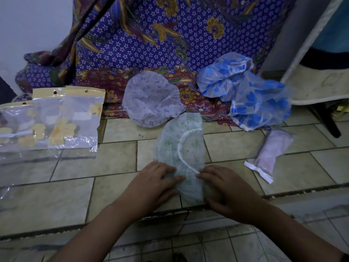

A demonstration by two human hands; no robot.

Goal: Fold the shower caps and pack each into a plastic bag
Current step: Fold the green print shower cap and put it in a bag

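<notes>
Caps, lilac (152, 98) and blue (245, 91), lie beyond the grip; plastic bags (56, 118) left, packed bag (270, 150) right. Left hand (158, 183) and right hand (224, 190) press flat, open, on the green shower cap (181, 148). Tiled floor (113, 167), patterned cloth (151, 44) behind.

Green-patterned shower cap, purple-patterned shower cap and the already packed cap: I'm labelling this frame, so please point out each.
Green-patterned shower cap (181, 146): head view, on its crinkled middle.
Purple-patterned shower cap (151, 99): head view, centre of its dome.
Packed pink cap in clear plastic bag (271, 150): head view, mid-bag.
</notes>
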